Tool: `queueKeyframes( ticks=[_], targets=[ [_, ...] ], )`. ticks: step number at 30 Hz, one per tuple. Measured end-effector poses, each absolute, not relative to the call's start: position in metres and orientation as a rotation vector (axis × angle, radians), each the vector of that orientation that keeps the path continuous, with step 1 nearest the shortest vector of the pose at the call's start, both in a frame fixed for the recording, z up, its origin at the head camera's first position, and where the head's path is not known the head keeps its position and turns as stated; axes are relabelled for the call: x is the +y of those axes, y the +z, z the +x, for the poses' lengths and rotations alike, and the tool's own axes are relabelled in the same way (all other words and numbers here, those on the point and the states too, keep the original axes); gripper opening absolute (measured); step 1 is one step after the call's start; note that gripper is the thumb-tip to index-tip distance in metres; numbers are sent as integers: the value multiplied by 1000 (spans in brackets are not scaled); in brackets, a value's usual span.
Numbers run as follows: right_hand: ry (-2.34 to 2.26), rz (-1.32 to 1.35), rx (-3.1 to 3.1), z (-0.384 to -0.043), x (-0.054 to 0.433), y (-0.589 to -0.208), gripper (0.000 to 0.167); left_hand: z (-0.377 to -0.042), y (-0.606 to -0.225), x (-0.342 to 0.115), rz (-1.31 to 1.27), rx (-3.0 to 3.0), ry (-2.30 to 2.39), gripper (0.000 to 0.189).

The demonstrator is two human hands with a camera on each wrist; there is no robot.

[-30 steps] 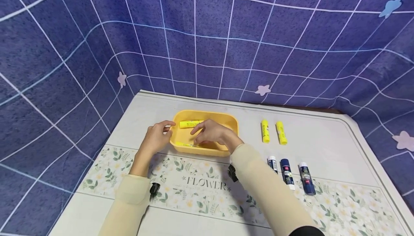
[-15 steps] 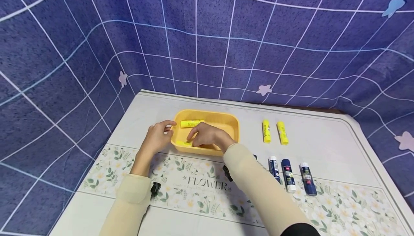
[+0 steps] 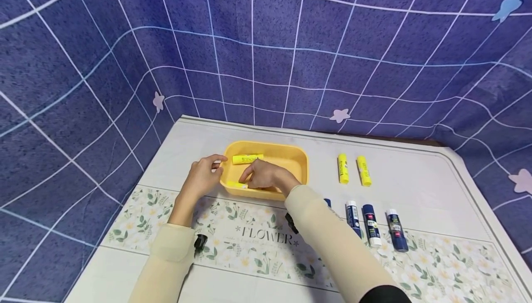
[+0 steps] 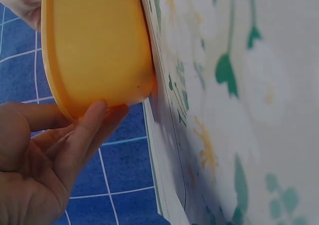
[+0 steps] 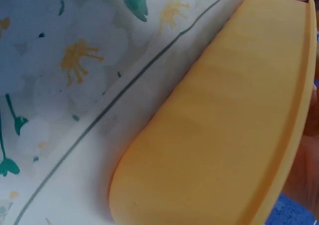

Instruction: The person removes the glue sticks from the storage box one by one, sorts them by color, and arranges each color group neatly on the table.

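A yellow plastic tub (image 3: 293, 155) stands on the table in the head view. My left hand (image 3: 202, 177) pinches its left rim; in the left wrist view the thumb (image 4: 92, 120) lies against the outer wall. Inside the tub, my right hand (image 3: 266, 174) reaches down with bent fingers and pinches a yellow glue stick (image 3: 236, 184) near the front wall. The hand hides that stick's right end. Another yellow glue stick (image 3: 245, 159) lies along the back wall. In the right wrist view the tub's side wall (image 5: 214, 120) covers most of the right hand.
Right of the tub lie two yellow glue sticks (image 3: 342, 168). Nearer, several navy-and-white glue sticks (image 3: 371, 225) lie on the flower-printed table cover (image 3: 266, 252), one partly behind the right sleeve (image 3: 328, 238). A blue grid-patterned curtain (image 3: 270, 53) hangs behind the table.
My right hand has moved left and down inside the tub, its fingers closing at the front glue stick. The left hand stays at the rim.
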State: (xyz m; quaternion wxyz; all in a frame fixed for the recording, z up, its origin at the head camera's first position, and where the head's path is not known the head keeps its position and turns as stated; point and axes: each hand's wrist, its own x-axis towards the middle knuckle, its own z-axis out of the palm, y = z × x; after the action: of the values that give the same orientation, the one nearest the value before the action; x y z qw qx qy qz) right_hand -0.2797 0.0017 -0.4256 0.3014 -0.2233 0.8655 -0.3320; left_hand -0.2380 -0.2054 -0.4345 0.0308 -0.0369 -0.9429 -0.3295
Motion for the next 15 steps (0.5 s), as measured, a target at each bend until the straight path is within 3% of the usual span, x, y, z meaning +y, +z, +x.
queueKeyframes(
  ticks=[8,15],
  targets=[
    [-1052,-530,2211,-276,16,-409,40,-237,-435,-208,-116,-2895,-1010,36],
    [-1355,-487,2156,-272,56,-380,41,-237,-434,-207,-127,-2902,-1006,36]
  ],
)
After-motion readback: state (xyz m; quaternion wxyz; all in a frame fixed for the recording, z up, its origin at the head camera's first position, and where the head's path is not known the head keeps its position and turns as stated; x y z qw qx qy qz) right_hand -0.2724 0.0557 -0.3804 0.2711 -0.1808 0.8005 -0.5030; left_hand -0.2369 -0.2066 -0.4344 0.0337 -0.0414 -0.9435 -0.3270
